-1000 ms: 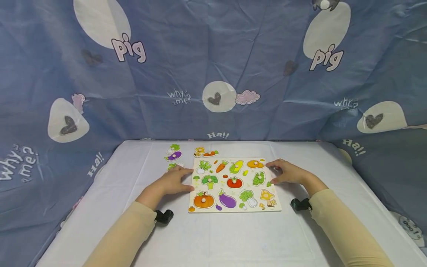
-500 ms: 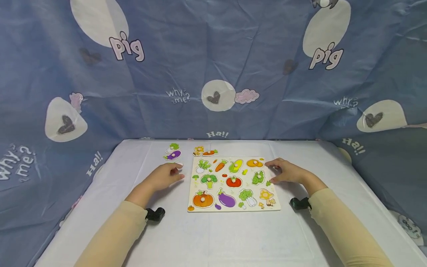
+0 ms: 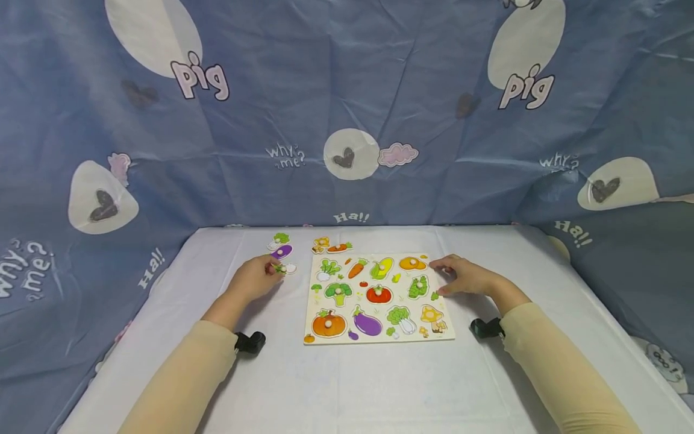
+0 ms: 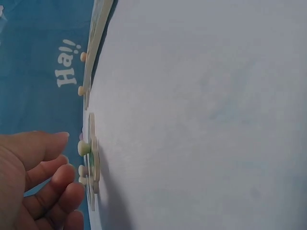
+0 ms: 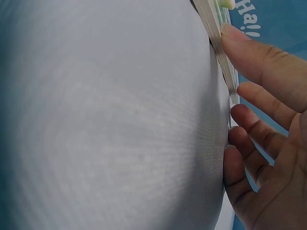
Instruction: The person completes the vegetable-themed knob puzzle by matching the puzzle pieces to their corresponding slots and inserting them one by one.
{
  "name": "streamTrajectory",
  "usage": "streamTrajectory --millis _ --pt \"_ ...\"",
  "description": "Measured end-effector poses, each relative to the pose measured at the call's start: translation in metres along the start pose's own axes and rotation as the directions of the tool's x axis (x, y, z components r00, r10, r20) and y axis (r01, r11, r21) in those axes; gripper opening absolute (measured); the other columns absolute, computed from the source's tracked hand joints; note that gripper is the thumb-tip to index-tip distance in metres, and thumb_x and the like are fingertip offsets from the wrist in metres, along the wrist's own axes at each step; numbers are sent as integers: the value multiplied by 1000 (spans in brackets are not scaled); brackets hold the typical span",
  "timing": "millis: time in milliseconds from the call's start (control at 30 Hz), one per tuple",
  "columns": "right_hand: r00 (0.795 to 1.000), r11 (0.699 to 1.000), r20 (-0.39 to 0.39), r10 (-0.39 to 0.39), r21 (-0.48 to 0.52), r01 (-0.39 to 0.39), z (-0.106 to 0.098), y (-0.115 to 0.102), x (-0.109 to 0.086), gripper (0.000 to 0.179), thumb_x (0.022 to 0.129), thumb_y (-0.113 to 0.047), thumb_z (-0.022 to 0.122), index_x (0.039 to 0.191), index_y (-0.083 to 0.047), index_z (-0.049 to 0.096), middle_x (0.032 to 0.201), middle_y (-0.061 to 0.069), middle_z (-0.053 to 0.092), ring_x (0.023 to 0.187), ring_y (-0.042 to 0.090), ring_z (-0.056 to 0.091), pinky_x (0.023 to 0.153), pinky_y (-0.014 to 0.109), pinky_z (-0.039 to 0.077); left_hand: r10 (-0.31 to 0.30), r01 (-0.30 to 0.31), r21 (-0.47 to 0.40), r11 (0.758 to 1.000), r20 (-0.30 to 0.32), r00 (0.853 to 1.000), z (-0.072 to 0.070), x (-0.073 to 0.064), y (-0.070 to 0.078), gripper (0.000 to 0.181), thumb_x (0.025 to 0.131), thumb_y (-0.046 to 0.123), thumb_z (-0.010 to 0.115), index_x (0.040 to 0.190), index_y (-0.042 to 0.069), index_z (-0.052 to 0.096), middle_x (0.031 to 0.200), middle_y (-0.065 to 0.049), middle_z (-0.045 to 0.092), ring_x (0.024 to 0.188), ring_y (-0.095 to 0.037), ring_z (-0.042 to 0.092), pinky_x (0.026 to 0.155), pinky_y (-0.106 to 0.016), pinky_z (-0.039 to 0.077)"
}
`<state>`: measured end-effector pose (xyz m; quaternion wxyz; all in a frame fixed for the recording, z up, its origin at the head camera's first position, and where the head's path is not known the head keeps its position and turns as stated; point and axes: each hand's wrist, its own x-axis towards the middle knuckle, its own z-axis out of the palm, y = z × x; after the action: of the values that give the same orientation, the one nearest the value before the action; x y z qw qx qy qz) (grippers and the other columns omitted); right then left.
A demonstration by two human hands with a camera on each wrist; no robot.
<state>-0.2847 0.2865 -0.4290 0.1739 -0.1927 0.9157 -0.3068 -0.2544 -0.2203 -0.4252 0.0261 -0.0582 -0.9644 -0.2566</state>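
My left hand [image 3: 252, 281] hovers at a green-and-white knobbed radish puzzle piece [image 3: 290, 269] on the table, left of the board. In the left wrist view, thumb and bent fingers stand apart around the piece's green knob [image 4: 84, 147], with a small gap to it. The vegetable puzzle board [image 3: 352, 304] lies flat in the middle, with knobbed pumpkin, broccoli, tomato and other pieces in it. My right hand [image 3: 467, 277] rests at the board's right edge; in the right wrist view its thumb [image 5: 259, 55] touches the board's side, fingers loosely bent.
Behind the left hand lie an eggplant piece [image 3: 281, 251] and a bok choy piece [image 3: 279, 240]. A mushroom piece [image 3: 321, 244] and a carrot piece [image 3: 338, 248] lie behind the board. A blue printed cloth [image 3: 303, 193] rises at the table's back edge.
My left hand has let go of the board's left edge and moved left to the radish piece. The right hand stays at the right edge, and the board lies as before.
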Motion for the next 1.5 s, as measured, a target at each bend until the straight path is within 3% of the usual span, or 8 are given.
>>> streamTrajectory --millis 400,700,1033,1267,1500 --pt "1000 1000 8 7 -3 -7 -1 0 1 78 80 -29 86 146 -9 50 143 22 43 131 41 42 110 58 32 -66 68 -44 997 45 997 9 15 -6 31 92 22 70 111 -1 63 85 -4 57 80 -23 54 77 -40 44" --pt "1000 1000 6 27 -5 -27 -1 0 2 79 79 -29 86 147 -10 50 143 21 43 132 41 41 111 58 30 -70 75 -50 996 97 993 10 20 -1 16 97 17 65 100 2 59 85 -5 54 81 -22 53 75 -35 42" --pt "1000 1000 12 15 7 -15 0 0 1 80 80 -32 86 148 -10 49 144 22 41 132 43 40 111 59 30 -29 31 -11 999 132 991 9 22 1 14 98 16 64 97 3 60 82 -4 54 78 -19 53 73 -34 43" --pt "999 1000 30 16 13 -17 -2 -2 -1 82 81 -31 85 149 -8 47 146 23 40 134 43 38 112 59 28 23 -15 -66 998 122 992 9 18 4 12 97 14 67 97 3 63 81 -4 53 75 -18 50 71 -32 41" --pt "999 1000 33 6 6 -6 -1 -3 0 80 82 -30 85 148 -6 46 144 23 41 133 42 39 112 58 28 38 -23 -111 994 134 990 13 17 17 11 96 15 68 99 5 63 83 -4 54 77 -18 51 73 -32 43"
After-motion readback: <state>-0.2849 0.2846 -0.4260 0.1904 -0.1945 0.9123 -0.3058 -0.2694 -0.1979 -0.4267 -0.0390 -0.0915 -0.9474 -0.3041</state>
